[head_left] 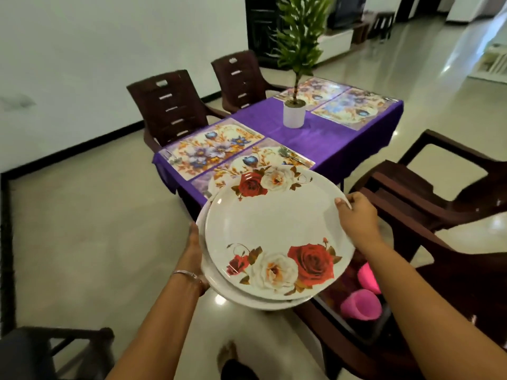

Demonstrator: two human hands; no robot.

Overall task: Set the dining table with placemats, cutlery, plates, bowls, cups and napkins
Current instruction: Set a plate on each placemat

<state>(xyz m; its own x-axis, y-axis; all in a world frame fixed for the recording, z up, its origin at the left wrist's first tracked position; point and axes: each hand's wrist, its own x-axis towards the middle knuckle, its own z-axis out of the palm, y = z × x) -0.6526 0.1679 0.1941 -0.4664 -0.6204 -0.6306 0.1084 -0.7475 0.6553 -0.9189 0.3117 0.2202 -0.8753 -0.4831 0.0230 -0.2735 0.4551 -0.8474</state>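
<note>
I hold a stack of white plates [277,229] printed with red and white roses, in front of the near end of the dining table [323,144]. My left hand [196,252] supports the stack from below at its left edge. My right hand [356,215] pinches the right rim of the top plate. The purple-clothed table carries several floral placemats, the nearest [247,165] partly hidden by the plates. Cutlery [288,154] lies on the near right mat and more cutlery [171,157] on the near left mat.
A potted plant [294,113] stands mid-table. Dark brown chairs [170,111] line the far side; another chair [439,193] stands at my right. Pink cups [362,300] lie in a dark basket low on my right. A dark stool [35,352] is at the bottom left.
</note>
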